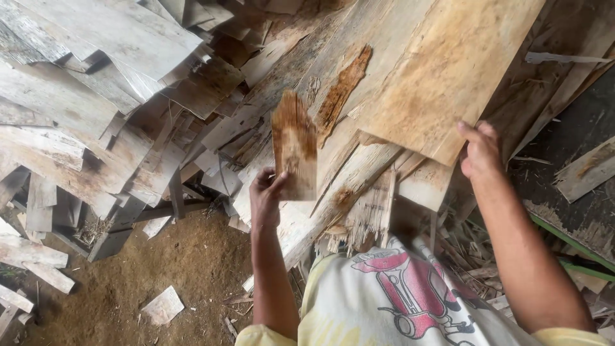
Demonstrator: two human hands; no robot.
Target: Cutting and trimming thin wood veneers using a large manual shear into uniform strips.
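My left hand [265, 193] grips the lower edge of a small brown-stained veneer piece [295, 144] and holds it upright over the pile. My right hand [480, 150] touches the near corner of a large pale veneer sheet [442, 70] that lies tilted on top of the stack; whether the fingers grip its edge or only rest against it is unclear. Under both hands lie long overlapping veneer strips [346, 186] with ragged, splintered ends.
A heap of grey weathered veneer sheets [83, 96] fills the left and top. Bare earth with sawdust [179, 269] and a small offcut [163, 305] lies at the lower left. Dark ground with scraps and a green bar [576, 247] is at the right.
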